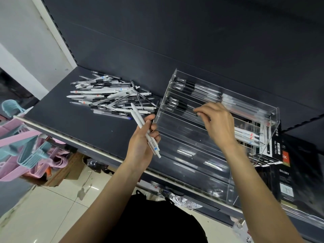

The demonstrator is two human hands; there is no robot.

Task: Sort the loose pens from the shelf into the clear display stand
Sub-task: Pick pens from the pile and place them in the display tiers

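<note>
A heap of loose pens [112,95], white ones and clear ones with black grips, lies on the dark shelf [78,123]. To its right stands the clear tiered display stand [192,146], its upper rows holding clear black-grip pens and a lower right row holding white pens. My left hand [143,142] grips a couple of white pens [140,120] in front of the stand's left edge. My right hand [217,123] reaches into a middle tier and pinches a clear pen with a black grip [189,107] lying there.
Pink and blue plastic hangers [26,151] hang below the shelf at the left. A black pen box [280,149] and diary packaging [289,181] stand right of the stand. Cardboard boxes [70,171] and tiled floor lie below. A white upright [52,32] borders the shelf's back left.
</note>
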